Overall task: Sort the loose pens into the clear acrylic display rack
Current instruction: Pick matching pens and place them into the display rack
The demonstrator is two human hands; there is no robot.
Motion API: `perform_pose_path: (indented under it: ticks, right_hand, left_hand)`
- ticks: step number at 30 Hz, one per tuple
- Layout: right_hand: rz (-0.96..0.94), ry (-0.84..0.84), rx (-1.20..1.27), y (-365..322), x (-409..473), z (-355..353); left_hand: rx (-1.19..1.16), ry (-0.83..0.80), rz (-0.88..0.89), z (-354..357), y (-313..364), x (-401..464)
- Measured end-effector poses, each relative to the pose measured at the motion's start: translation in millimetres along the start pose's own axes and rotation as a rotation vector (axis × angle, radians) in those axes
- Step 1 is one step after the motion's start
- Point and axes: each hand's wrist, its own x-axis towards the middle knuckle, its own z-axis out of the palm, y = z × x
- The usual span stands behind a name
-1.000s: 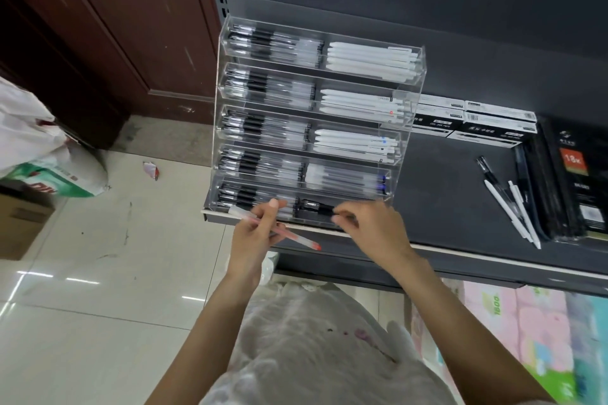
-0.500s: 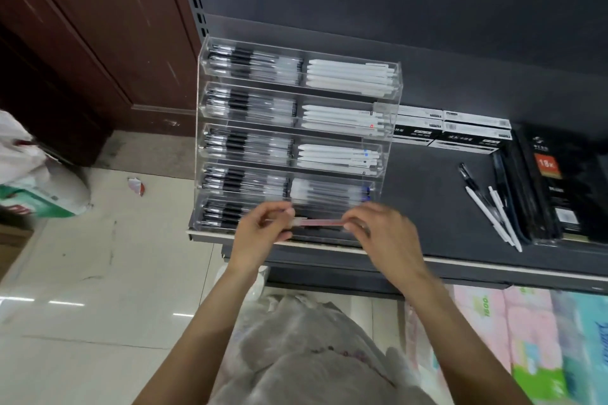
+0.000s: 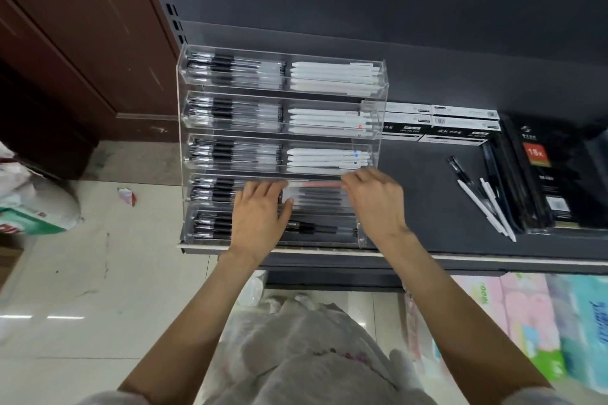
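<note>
Nearest the camera, both forearms reach up from a pale garment toward the front edge of the dark shelf (image 3: 427, 194). The left hand (image 3: 260, 220) lies over the lower tiers of the clear rack (image 3: 378, 115), fingertips curled onto one end of a red pen (image 3: 316, 184); the right hand (image 3: 375, 197) pinches the other end between thumb and fingers. The pen hangs level between the two hands, at the mouth of the right-hand compartment in the second tier from the bottom. Whether it already rests on the pens inside, I cannot quite tell through the glare on the plastic.

To finish this step well, the pen should stay parallel to the tier's front lip and go in flat — both ends together, so neither tip catches on the middle divider or the side wall. The fingers ought to let go only once the barrel is settled on the others. That compartment seems to hold clear-barrelled pens, so it is worth checking the red one belongs there.

Further right on the shelf lie several loose pens (image 3: 483, 200), black and white, beside a black packet (image 3: 546, 181) — these look to be the ones left to sort. Behind them, against the back panel, sits a row of small boxes (image 3: 441, 122)
</note>
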Motion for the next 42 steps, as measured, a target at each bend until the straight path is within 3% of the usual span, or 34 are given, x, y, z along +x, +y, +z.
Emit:
perform_pose_path:
  ticks: [6, 16, 22, 27, 31, 34, 38, 42]
  right_hand:
    - [-0.039, 0.188, 0.038, -2, -7, 14]
    - [0.006, 0.08, 0.061, -17, -9, 17]
    - [0.196, 0.189, 0.305, -11, -35, -18]
    - [0.432, 0.267, 0.387, 43, -94, -39]
    - [0.665, 0.231, 0.402, 114, -138, -19]
    - [0.749, 0.152, 0.385, 161, -154, 9]
    - [0.613, 0.028, 0.437, 205, -154, 40]
    - [0.467, -0.145, 0.287, 221, -151, 61]
  left_hand:
    - [-0.005, 0.002, 0.025, 1, -1, 2]
    - [-0.051, 0.015, 0.101, 3, -11, -1]
    - [-0.147, 0.126, 0.147, -4, 0, -1]
    - [-0.49, 0.236, 0.456, -16, 64, -3]
    - [-0.618, 0.086, 0.665, -3, 137, 0]
    - [-0.519, -0.119, 0.61, 36, 184, 20]
    - [-0.201, -0.381, 0.518, 105, 239, 64]
    - [0.087, -0.512, 0.684, 154, 286, 104]
